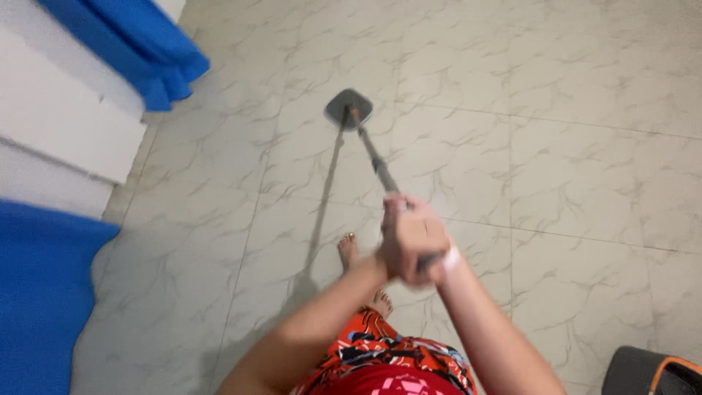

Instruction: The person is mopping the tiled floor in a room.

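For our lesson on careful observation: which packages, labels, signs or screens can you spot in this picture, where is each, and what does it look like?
None in view. The picture shows only both hands gripping a mop on a pale marbled floor, with blue cloth at the left.

mop handle (pixel 380 170): its upper end is hidden inside the clasped hands; motion blur softens the shaft.
right hand (pixel 439 260): mostly covered by the left hand (pixel 408 238); its fingers cannot be made out.
mop head (pixel 349 108): underside hidden against the floor tiles (pixel 556 175).
blue cloth (pixel 142 44): cut off by the top edge.
blue mat (pixel 40 292): cut off by the left and bottom edges.
dark bucket (pixel 651 371): only a corner shows at the bottom right.
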